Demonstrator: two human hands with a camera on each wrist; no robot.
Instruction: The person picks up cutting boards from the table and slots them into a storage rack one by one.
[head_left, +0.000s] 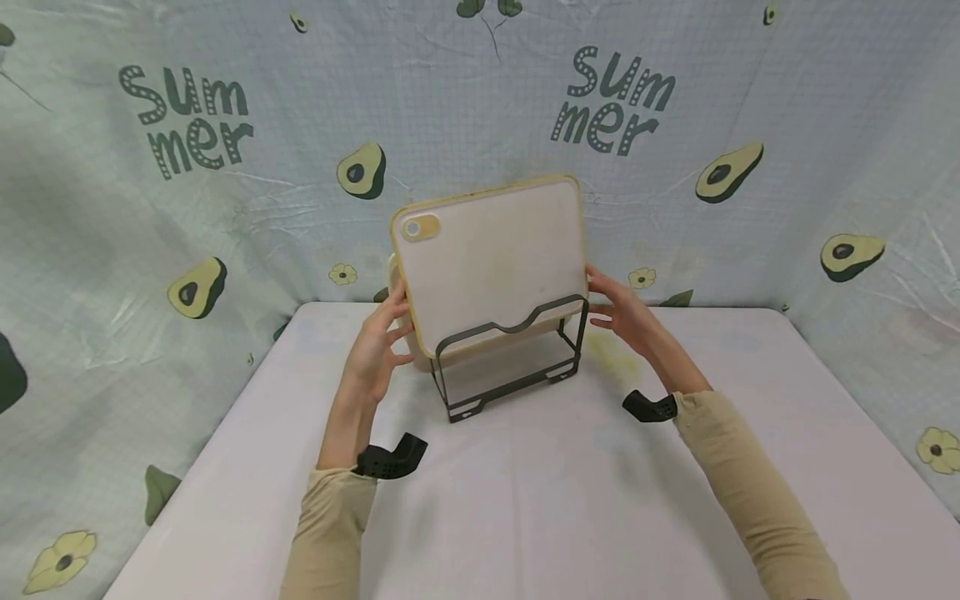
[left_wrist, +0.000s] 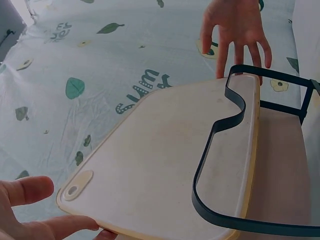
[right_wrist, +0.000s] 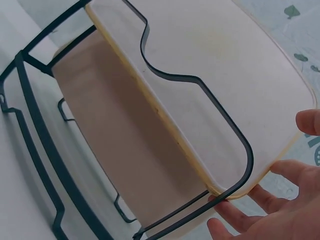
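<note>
A white cutting board with a yellow edge and a small hole near its upper left corner stands tilted in a black wire rack. Its lower edge is above the rack's base, behind the wavy front bar. My left hand is at the board's left edge, fingertips against it, the thumb apart from the board. At the opposite edge is my right hand, its fairly straight fingers touching near the lower corner. Behind stands a second, beige board, mostly hidden.
The rack rests on a white table, toward its back edge. A pale cloth printed with avocados, flowers and lettering hangs behind and at both sides. Black wrist mounts sit on both forearms.
</note>
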